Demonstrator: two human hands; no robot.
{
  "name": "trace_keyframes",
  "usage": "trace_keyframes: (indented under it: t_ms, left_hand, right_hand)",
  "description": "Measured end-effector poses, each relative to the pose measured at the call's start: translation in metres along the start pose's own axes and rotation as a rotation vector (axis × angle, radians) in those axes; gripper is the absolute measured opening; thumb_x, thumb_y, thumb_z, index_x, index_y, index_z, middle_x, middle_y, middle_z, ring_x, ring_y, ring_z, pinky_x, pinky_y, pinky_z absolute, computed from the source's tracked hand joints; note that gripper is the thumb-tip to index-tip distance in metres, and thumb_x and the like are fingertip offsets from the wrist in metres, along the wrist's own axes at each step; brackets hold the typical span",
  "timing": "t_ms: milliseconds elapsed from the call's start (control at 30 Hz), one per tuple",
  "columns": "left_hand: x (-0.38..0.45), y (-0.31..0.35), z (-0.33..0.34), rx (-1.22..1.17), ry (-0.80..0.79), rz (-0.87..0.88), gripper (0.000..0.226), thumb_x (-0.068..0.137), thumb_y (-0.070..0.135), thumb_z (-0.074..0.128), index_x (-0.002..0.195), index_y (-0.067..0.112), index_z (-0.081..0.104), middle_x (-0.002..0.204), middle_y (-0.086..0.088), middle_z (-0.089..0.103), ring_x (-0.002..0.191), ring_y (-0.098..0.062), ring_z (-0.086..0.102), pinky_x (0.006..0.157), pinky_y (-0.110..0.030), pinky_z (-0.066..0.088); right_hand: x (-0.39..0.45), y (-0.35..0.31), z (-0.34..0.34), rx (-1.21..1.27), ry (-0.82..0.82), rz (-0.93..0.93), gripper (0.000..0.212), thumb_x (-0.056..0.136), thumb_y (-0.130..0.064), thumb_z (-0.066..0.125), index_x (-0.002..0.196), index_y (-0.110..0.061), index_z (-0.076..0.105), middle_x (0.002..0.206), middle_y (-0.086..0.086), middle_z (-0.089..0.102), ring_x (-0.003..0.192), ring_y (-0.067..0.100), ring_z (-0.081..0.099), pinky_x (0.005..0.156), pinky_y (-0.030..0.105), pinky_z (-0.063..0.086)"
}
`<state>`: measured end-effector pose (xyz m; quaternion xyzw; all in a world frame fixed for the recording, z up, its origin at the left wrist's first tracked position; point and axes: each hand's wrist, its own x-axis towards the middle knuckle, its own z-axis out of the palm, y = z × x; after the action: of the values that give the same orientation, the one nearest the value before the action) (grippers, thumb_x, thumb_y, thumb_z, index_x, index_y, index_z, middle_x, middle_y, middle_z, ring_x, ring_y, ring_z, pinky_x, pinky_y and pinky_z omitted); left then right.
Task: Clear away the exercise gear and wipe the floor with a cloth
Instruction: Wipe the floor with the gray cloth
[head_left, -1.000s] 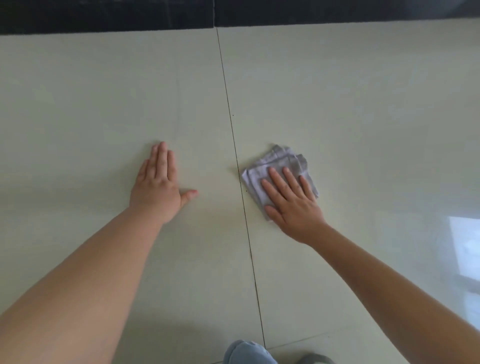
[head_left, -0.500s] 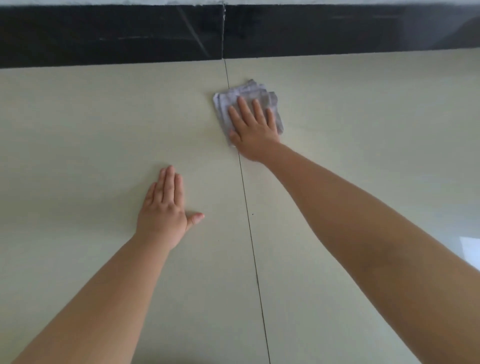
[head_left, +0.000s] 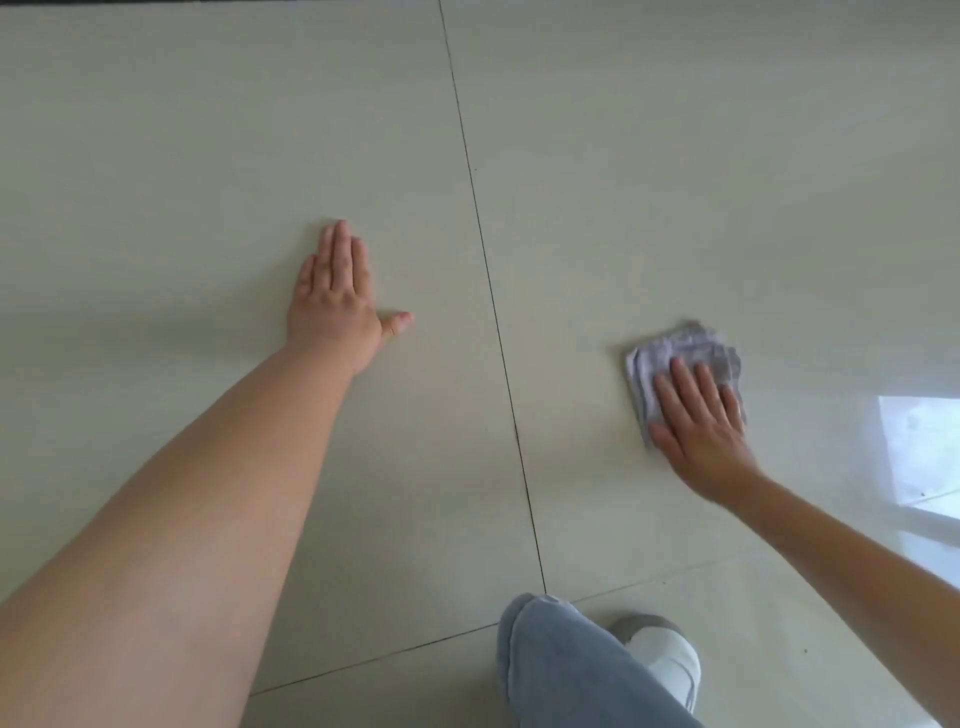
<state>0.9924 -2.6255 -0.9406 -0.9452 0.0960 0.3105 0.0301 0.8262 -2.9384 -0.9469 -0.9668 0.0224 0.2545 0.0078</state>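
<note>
Right hand: the grip is flat, fingers straight and slightly spread, palm down on the cloth. Nothing is curled around the fabric; it is pressed, not pinched. Fingertips point toward 11 o'clock.

Cloth: grey, folded into a rumpled pad, lying on the floor at about 4 o'clock from frame centre. Its long axis runs roughly 11 to 5 o'clock, in line with the fingers. The far folded edges stick out beyond the fingertips; the near part is covered by the hand. Edges are motion-blurred.

Left hand: also flat on the floor, fingers together pointing to 12 o'clock, thumb splayed toward 3 o'clock, holding nothing. It lies well apart from the cloth, across a dark grout line running 12 to 6 o'clock.

Floor: pale glossy tiles. A bright window reflection sits at 3 o'clock, just beside the right hand. At 6 o'clock, a knee in light blue jeans and a white shoe.
</note>
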Motion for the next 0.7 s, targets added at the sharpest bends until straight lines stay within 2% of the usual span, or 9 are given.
trace_keyframes:
  t_ms: [67, 167, 300, 367, 433, 467, 533, 600, 700]
  left_hand:
    - [-0.003, 0.004, -0.004, 0.099, -0.015, -0.038, 0.086, 0.094, 0.054, 0.031, 0.148, 0.001, -0.009, 0.157, -0.012, -0.017, 0.147, -0.022, -0.015, 0.120, -0.033, -0.004]
    - [-0.012, 0.014, -0.009, 0.208, -0.015, -0.059, 0.079, 0.097, 0.051, 0.025, 0.148, 0.000, -0.008, 0.158, -0.013, -0.015, 0.147, -0.023, -0.014, 0.120, -0.035, -0.004]
    - [-0.033, 0.031, -0.011, 0.191, -0.023, 0.022, 0.069, 0.101, 0.035, 0.030, 0.148, -0.001, -0.005, 0.158, -0.014, -0.011, 0.147, -0.024, -0.010, 0.120, -0.035, -0.002]
    - [-0.042, 0.034, -0.018, 0.278, -0.054, 0.099, 0.065, 0.102, 0.032, 0.026, 0.148, -0.001, -0.006, 0.158, -0.014, -0.012, 0.147, -0.024, -0.011, 0.120, -0.034, 0.000]
    - [-0.050, 0.034, -0.032, 0.336, -0.070, 0.164, 0.063, 0.103, 0.031, 0.023, 0.148, -0.002, -0.006, 0.158, -0.014, -0.012, 0.147, -0.024, -0.011, 0.120, -0.034, 0.000]
    - [-0.054, 0.034, -0.040, 0.354, -0.067, 0.195, 0.063, 0.103, 0.031, 0.023, 0.148, -0.001, -0.006, 0.158, -0.014, -0.012, 0.147, -0.024, -0.011, 0.120, -0.034, -0.001]
    - [-0.063, 0.037, -0.057, 0.370, -0.049, 0.257, 0.064, 0.103, 0.031, 0.025, 0.149, 0.000, -0.005, 0.158, -0.013, -0.011, 0.148, -0.023, -0.010, 0.120, -0.033, -0.001]
    - [-0.069, 0.044, -0.071, 0.355, -0.051, 0.331, 0.063, 0.102, 0.032, 0.026, 0.149, 0.001, -0.004, 0.159, -0.012, -0.010, 0.148, -0.022, -0.010, 0.120, -0.033, -0.001]
    - [-0.078, 0.060, -0.087, 0.343, -0.066, 0.404, 0.063, 0.102, 0.034, 0.025, 0.150, 0.002, -0.002, 0.159, -0.012, -0.011, 0.148, -0.023, -0.009, 0.120, -0.034, 0.000]
  right_hand:
    - [0.030, -0.031, -0.019, 0.194, -0.054, 0.293, 0.067, 0.092, -0.052, 0.008, 0.149, -0.018, 0.004, 0.159, 0.006, -0.003, 0.146, 0.032, -0.002, 0.117, 0.048, 0.003]
    - [0.053, -0.095, -0.032, 0.197, -0.069, 0.143, 0.058, 0.096, -0.044, 0.011, 0.149, -0.023, 0.000, 0.158, 0.003, -0.010, 0.146, 0.029, -0.011, 0.117, 0.045, -0.007]
    - [-0.004, -0.133, 0.008, 0.018, -0.091, -0.164, 0.056, 0.092, -0.046, 0.013, 0.140, -0.029, 0.037, 0.144, 0.003, 0.046, 0.134, 0.035, 0.038, 0.115, 0.046, 0.012]
    - [-0.042, -0.113, 0.023, 0.018, -0.205, -0.103, 0.050, 0.098, -0.043, 0.002, 0.145, -0.035, 0.018, 0.137, -0.003, 0.052, 0.127, 0.029, 0.038, 0.113, 0.041, 0.009]
    - [-0.075, -0.080, 0.017, 0.029, -0.328, 0.066, 0.060, 0.094, -0.049, -0.011, 0.149, -0.029, 0.006, 0.144, -0.003, 0.041, 0.130, 0.032, 0.038, 0.113, 0.042, 0.023]
    - [-0.091, -0.063, 0.008, 0.034, -0.391, 0.174, 0.072, 0.088, -0.056, -0.017, 0.149, -0.022, 0.001, 0.150, -0.001, 0.021, 0.137, 0.032, 0.033, 0.113, 0.043, 0.026]
    - [-0.118, -0.030, -0.004, 0.059, -0.372, 0.304, 0.078, 0.084, -0.063, -0.008, 0.147, -0.018, -0.010, 0.151, -0.003, -0.017, 0.147, 0.026, 0.004, 0.118, 0.043, 0.013]
    - [-0.133, -0.018, -0.027, 0.100, -0.369, 0.397, 0.062, 0.098, -0.047, 0.016, 0.148, -0.022, -0.009, 0.156, -0.004, -0.019, 0.147, 0.020, -0.006, 0.120, 0.040, 0.006]
    - [-0.138, -0.019, -0.057, 0.016, -0.364, 0.347, 0.055, 0.101, -0.035, 0.023, 0.149, -0.020, 0.001, 0.159, 0.000, -0.008, 0.147, 0.020, 0.000, 0.119, 0.037, 0.008]
